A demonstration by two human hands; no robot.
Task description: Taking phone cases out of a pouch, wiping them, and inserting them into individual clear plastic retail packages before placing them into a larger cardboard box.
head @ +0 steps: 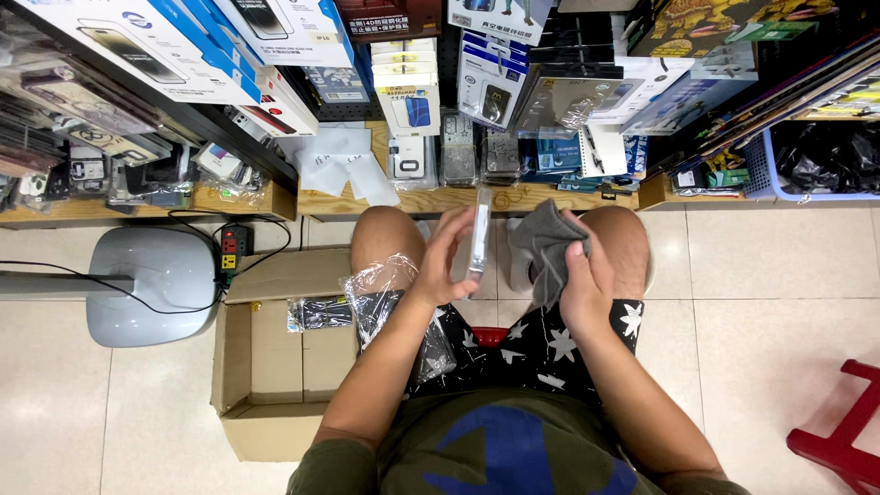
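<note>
Hands raised above bare knees: left hand [443,261] gripping clear phone case [478,231] upright by its edge, right hand [581,275] closed on grey cloth [543,246] just beside it. Lower left, open cardboard box [266,367] on tiled floor [779,302]. Beyond, wooden shelf [458,197] crowded with packaged phone accessories.

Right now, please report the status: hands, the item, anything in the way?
Left hand grips clear phone case, held on edge. Right hand holds grey cloth beside it. Plastic wrapper on left thigh; nothing between the hands.
</note>
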